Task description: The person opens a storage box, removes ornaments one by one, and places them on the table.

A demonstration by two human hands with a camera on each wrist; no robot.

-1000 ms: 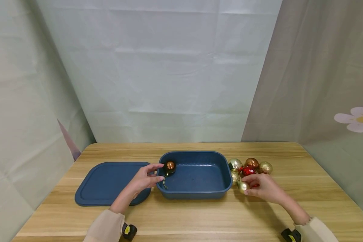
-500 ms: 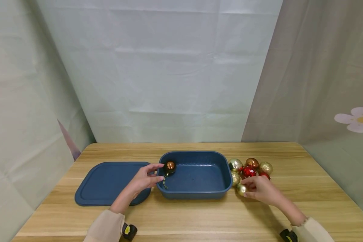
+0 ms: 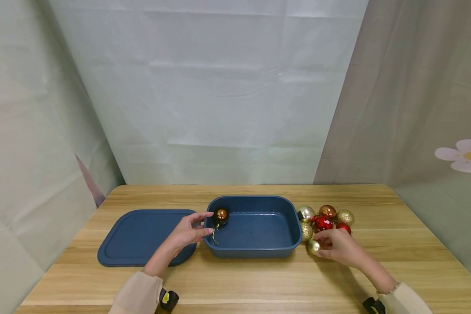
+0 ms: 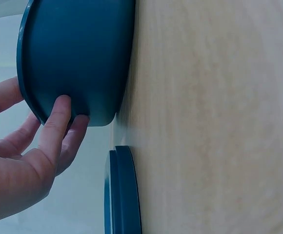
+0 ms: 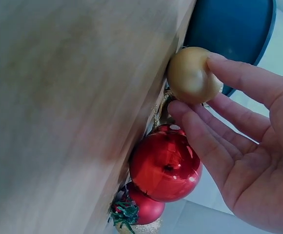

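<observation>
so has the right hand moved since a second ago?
Yes. The right hand has slid slightly left and toward the person, carrying the small gold bauble a little further from the bauble cluster, alongside the blue container's near right corner.

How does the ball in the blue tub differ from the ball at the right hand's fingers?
The ball in the tub is shiny copper; the ball at the right hand is pale matte gold. The copper one lies inside the tub at its left end, untouched, beside the left hand that rests on the tub's wall; the gold one sits on the table, pinched by the right hand. Both are small round ornaments.
</observation>
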